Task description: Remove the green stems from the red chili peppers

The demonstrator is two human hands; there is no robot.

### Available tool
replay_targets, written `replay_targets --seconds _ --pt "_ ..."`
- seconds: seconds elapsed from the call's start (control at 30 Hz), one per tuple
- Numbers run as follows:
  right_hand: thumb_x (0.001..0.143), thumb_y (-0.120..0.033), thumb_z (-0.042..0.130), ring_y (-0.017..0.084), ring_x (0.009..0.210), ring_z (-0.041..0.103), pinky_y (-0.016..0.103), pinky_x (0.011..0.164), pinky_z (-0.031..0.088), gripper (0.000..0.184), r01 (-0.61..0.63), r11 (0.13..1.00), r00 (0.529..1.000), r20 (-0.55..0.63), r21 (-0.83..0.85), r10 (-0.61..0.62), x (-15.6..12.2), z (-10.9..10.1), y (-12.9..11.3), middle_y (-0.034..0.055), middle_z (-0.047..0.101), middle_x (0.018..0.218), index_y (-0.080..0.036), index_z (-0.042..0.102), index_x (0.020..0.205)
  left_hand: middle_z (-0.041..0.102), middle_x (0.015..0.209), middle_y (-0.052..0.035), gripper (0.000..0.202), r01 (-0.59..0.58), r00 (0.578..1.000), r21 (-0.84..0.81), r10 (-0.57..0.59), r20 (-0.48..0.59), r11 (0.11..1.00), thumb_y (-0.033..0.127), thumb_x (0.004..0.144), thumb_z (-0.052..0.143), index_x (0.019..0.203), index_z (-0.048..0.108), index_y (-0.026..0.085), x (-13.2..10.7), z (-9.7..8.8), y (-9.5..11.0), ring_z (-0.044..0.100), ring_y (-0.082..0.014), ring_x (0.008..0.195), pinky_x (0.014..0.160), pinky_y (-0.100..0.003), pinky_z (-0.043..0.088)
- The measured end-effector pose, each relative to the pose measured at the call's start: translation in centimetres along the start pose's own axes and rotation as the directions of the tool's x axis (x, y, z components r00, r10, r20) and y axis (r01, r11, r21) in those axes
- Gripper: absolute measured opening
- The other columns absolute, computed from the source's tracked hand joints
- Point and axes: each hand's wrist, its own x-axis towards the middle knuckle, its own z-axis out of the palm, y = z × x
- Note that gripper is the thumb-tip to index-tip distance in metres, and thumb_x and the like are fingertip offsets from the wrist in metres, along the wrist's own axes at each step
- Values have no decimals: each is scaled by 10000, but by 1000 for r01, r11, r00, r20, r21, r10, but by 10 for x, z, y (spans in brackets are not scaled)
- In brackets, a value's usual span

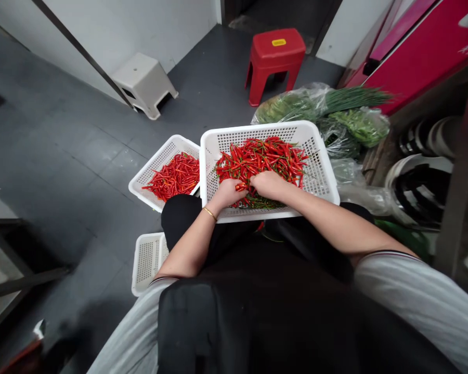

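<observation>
A white perforated plastic basket (327,171) rests across my lap, with a heap of red chili peppers (269,153) on green stems inside. Over its near half, my left hand (230,192) is closed on a few red chilies that poke out past the fingertips. Close beside it on the right, my right hand (268,185) is closed in a pinch; what its fingertips hold is hidden. Green stems (267,202) lie along the near wall below both hands. To the left, a second white basket (138,184) holds more red chilies (175,175).
A smaller white basket (146,262) sits on the floor at my left. Bagged green vegetables (296,104) and a bundle of long green stalks (354,98) lie at the right. A red stool (276,57) and a white stool (144,78) stand ahead.
</observation>
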Motion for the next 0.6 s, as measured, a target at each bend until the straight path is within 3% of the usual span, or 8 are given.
replay_targets --seconds 0.07,0.17,0.23,0.33,0.4,0.47,0.53,0.6 --pt "934 -196 451 285 961 682 339 768 488 297 -1 1000 999 50 -12 1 6 11 -14 192 720 1009 -103 700 1067 420 502 46 208 99 994 -249 -107 -19 964 283 642 651 577 483 179 -3 -7 0 340 -81 487 496 -241 262" --pt "945 -371 467 291 1037 661 350 786 503 347 88 994 982 160 65 -97 23 36 -36 166 701 1112 -163 712 1075 495 560 25 203 144 985 -693 -167 34 706 338 641 626 698 513 179 -7 -21 1 312 -63 437 412 -219 194" --pt "905 -413 520 280 1052 654 326 779 500 339 97 987 970 209 130 -123 36 52 -47 144 702 1120 -185 723 1052 525 590 10 240 106 990 -836 -131 41 539 341 617 649 714 506 175 -9 -30 1 308 -50 428 382 -204 157" --pt "824 -309 593 235 952 673 266 703 474 247 89 977 957 256 194 -138 48 64 -47 119 724 1040 -172 739 968 452 537 45 288 85 993 -891 -109 40 447 319 617 712 667 467 175 -11 -38 0 306 -33 413 367 -183 150" --pt "783 -256 599 189 817 669 235 638 442 194 88 965 948 277 248 -157 49 61 -34 85 735 920 -164 742 878 411 505 64 327 120 989 -868 -134 63 483 324 626 751 646 460 174 -11 -36 -3 307 -28 396 366 -182 178" --pt "772 -237 585 145 706 631 217 601 411 168 86 947 952 255 311 -170 43 50 -13 36 720 808 -169 730 821 449 502 57 329 178 977 -798 -199 74 576 328 613 783 642 501 162 -9 -30 -6 320 -28 391 376 -192 218" --pt "786 -245 563 124 666 593 213 604 392 169 104 935 970 173 338 -170 33 33 8 4 700 763 -184 719 809 522 527 33 307 197 968 -696 -250 26 691 309 589 804 637 551 144 -5 -20 -8 376 -38 422 417 -203 287" --pt "805 -260 540 129 667 576 227 622 377 183 148 941 982 72 304 -177 23 15 22 4 689 752 -195 708 774 576 564 19 282 165 976 -578 -216 -19 799 282 565 815 631 584 134 -1 -12 -6 460 -65 499 506 -216 375"
